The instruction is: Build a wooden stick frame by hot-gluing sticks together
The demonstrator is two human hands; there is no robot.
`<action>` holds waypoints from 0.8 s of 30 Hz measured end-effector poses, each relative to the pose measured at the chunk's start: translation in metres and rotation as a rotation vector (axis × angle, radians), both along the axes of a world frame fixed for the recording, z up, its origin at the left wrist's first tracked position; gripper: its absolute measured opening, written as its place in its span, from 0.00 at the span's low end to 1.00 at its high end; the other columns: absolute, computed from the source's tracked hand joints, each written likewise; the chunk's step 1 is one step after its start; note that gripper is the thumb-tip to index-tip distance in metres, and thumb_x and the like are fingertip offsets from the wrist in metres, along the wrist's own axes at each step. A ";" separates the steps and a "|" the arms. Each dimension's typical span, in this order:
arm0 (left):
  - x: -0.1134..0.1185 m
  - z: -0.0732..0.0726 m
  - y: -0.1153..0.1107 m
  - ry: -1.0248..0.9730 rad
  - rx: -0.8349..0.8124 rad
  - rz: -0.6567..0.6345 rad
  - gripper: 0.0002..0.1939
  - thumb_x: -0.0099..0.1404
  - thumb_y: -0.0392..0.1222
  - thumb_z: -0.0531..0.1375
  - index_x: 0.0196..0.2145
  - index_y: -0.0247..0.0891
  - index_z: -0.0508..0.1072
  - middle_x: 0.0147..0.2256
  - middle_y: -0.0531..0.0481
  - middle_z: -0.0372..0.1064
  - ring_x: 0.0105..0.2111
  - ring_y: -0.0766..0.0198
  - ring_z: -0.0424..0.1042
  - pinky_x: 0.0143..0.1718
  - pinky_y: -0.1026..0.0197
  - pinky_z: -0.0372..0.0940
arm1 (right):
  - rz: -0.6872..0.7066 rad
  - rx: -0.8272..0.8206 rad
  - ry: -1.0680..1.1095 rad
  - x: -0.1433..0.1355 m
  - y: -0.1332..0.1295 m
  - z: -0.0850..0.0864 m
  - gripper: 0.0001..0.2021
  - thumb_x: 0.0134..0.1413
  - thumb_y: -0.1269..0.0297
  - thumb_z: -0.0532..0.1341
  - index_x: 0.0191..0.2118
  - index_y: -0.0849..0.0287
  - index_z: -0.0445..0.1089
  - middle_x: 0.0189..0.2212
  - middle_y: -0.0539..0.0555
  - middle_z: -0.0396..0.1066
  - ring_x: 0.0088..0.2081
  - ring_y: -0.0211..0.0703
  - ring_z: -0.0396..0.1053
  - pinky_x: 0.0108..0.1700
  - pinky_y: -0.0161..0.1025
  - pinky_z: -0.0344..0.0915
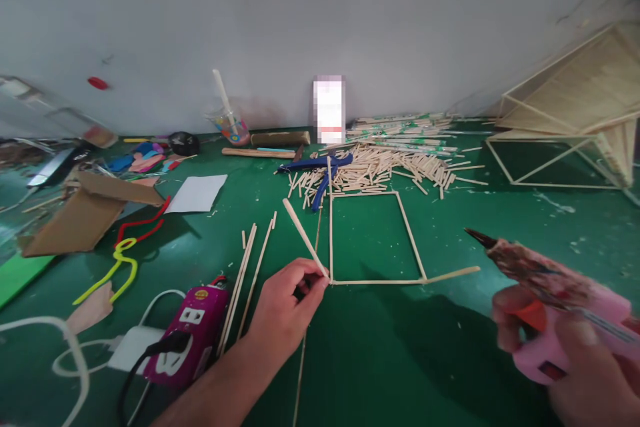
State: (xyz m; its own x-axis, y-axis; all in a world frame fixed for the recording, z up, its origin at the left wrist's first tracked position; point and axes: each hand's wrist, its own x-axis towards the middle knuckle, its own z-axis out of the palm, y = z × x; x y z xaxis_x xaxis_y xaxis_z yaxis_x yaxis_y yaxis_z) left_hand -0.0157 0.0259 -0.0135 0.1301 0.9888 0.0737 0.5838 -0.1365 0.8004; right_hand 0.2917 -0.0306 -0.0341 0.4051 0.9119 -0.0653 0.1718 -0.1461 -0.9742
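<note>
Head view, & the stick frame (377, 282) lay flat right in front of the person, four thin sides making a rough square. L hand (290, 303) had thumb & fingertips closed on the low end of a slanted stick (303, 230), right by the frame's near-left corner. R hand (587, 373) was wrapped round a pink glue gun (540, 273), well apart from the left, dark nozzle aimed at the frame side but not touching it.

Risks, in my judgement: that slanted stick was gripped only at its foot, so a small finger slip could've tipped it or swung it off angle. Fingertips sat v. close to the corner; if the nozzle was hot, a careless pass there could've burned them. Joints looked tiny, so a nudge might've skewed the square or popped a side. Another stick (453, 275) jutted out from the near-right corner, an easy snag for the gun or a sleeve.

Surface: green tabletop (360, 360), scuffed & specked, w/ a seam running by the L hand. Loose sticks (237, 287) lay left of it, beside a purple power strip (187, 340) w/ cords. Behind the frame, blue-handled pliers (313, 163) lay against a heap of short sticks (390, 170). Far right: bigger stick structure (590, 93). Room-wise, plain grey wall (400, 27) at the back, bright blurred-out screen (330, 107) upright against it.
</note>
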 end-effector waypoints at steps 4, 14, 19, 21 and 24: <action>0.000 -0.003 0.000 0.028 0.018 -0.024 0.03 0.63 0.36 0.58 0.34 0.39 0.73 0.33 0.53 0.74 0.27 0.70 0.69 0.31 0.67 0.65 | 0.073 -0.009 0.066 0.022 -0.004 -0.017 0.16 0.52 0.47 0.58 0.32 0.55 0.73 0.27 0.55 0.68 0.23 0.44 0.65 0.23 0.40 0.66; 0.004 -0.007 -0.002 0.051 0.136 -0.081 0.04 0.63 0.33 0.58 0.35 0.38 0.71 0.34 0.53 0.73 0.30 0.70 0.70 0.33 0.67 0.67 | 0.048 0.060 0.028 0.024 -0.004 -0.018 0.14 0.54 0.49 0.57 0.34 0.53 0.73 0.30 0.56 0.69 0.27 0.49 0.68 0.25 0.43 0.68; 0.005 -0.010 -0.004 0.016 0.164 -0.074 0.05 0.63 0.32 0.58 0.36 0.38 0.71 0.35 0.52 0.73 0.32 0.70 0.72 0.35 0.67 0.68 | 0.094 0.008 0.079 0.022 0.000 -0.012 0.15 0.53 0.48 0.56 0.32 0.54 0.73 0.27 0.57 0.69 0.31 0.52 0.70 0.27 0.44 0.70; 0.005 -0.011 -0.003 0.024 0.157 -0.075 0.05 0.63 0.31 0.58 0.36 0.38 0.71 0.35 0.52 0.73 0.32 0.70 0.73 0.35 0.67 0.69 | 0.084 0.002 0.094 0.024 0.001 -0.012 0.16 0.51 0.48 0.58 0.31 0.54 0.74 0.25 0.57 0.69 0.31 0.54 0.71 0.25 0.44 0.70; 0.005 -0.012 -0.001 0.036 0.134 -0.082 0.04 0.63 0.32 0.58 0.35 0.38 0.71 0.35 0.52 0.73 0.32 0.69 0.73 0.36 0.66 0.69 | 0.062 -0.003 0.121 0.027 0.001 -0.014 0.15 0.49 0.48 0.60 0.31 0.54 0.73 0.24 0.56 0.69 0.31 0.54 0.71 0.25 0.44 0.70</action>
State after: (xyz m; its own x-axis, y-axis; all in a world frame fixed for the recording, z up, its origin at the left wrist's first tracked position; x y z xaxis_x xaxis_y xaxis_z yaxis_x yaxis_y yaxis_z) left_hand -0.0111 0.0245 -0.0257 0.2149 0.9565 0.1975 0.5947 -0.2886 0.7504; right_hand 0.3191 -0.0299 -0.0482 0.3374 0.9345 -0.1134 0.0616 -0.1421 -0.9879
